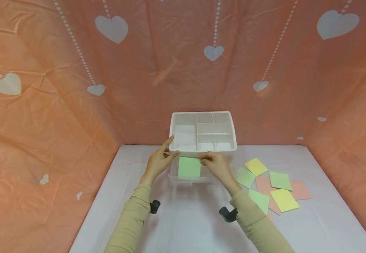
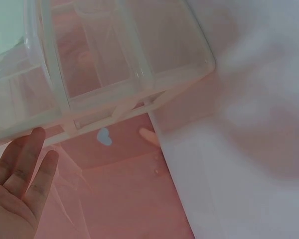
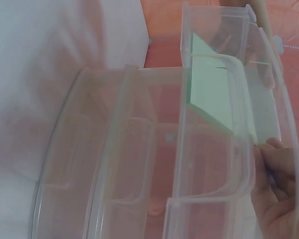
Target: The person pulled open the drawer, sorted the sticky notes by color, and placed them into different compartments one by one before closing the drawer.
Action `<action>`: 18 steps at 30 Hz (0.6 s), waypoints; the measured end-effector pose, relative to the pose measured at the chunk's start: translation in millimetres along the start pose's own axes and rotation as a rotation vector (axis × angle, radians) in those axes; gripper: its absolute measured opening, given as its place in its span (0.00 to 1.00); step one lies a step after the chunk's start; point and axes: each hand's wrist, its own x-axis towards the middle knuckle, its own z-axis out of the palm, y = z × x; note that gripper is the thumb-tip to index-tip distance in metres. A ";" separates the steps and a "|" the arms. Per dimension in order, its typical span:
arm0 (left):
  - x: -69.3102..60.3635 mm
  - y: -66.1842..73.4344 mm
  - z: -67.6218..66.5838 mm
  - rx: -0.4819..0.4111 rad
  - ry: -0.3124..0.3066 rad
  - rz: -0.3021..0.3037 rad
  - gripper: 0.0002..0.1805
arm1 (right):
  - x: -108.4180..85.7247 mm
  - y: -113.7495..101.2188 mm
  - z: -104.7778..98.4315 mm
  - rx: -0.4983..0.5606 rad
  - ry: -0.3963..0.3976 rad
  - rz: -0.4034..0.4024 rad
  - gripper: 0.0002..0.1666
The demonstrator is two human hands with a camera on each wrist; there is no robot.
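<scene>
A small drawer organizer with clear drawers and a white compartmented top [image 1: 184,137] stands on the table. A green sticky note [image 1: 189,168] is at its top drawer front; the right wrist view shows the note [image 3: 209,84] through clear plastic. My right hand [image 1: 216,164] pinches the note's upper right corner, fingers curled. My left hand [image 1: 158,162] rests at the front left corner of the top, index finger along the side rim and thumb near the note's upper left corner. In the left wrist view the other fingers [image 2: 32,164] reach straight along the organizer's side.
To the right lie green, yellow and pink sticky notes, among them a yellow note [image 1: 284,200] and a green note [image 1: 280,181], partly overlapping. An orange cloth with white hearts [image 1: 213,52] encloses the white table [image 1: 183,225] at the back and both sides.
</scene>
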 end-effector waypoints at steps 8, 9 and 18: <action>-0.7 0.7 -1.5 -0.003 -0.005 -0.009 0.34 | 1.7 2.3 -0.1 0.036 -0.048 0.032 0.08; -0.6 1.0 -1.6 -0.003 -0.005 -0.010 0.34 | 1.8 2.5 -0.4 0.049 -0.058 0.034 0.09; -1.2 0.5 -0.6 -0.007 0.002 -0.012 0.35 | -1.1 2.0 -3.3 0.001 -0.103 0.010 0.09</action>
